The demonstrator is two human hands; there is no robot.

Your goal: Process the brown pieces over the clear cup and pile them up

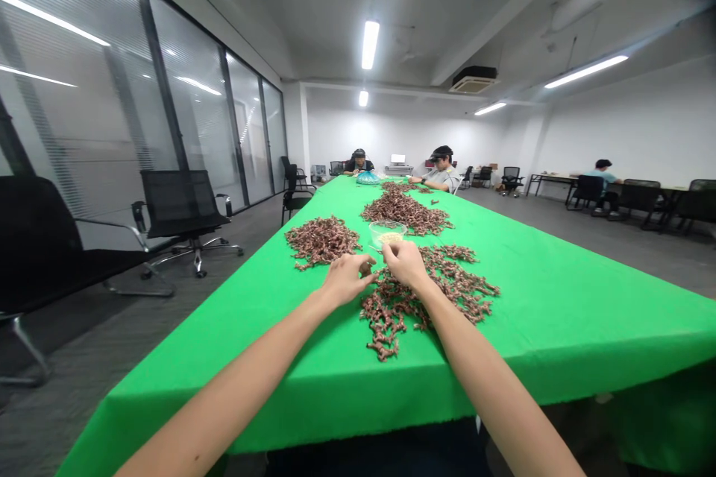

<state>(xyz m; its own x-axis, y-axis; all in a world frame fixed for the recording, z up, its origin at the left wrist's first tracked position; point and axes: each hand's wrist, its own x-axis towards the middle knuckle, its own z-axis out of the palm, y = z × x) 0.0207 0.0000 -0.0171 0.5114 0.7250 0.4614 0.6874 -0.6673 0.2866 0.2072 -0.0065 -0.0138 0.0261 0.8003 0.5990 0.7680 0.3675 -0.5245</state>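
Note:
My left hand is curled with thumb and fingers around a brown knobbly twig-like piece, just left of the near heap. Close beside it, my right hand is closed in a pinch, and its fingertips hide whatever is between them. Just beyond the right hand stands a clear plastic bowl with small pale bits in it. Under and around my right wrist spreads a loose heap of the brown knobbly pieces. A second heap lies beyond my left hand.
A larger heap of brown pieces lies past the bowl on the green cloth. Farther off are a blue bag and two seated people at the table. Office chairs stand on the left. Another person sits at a desk on the right.

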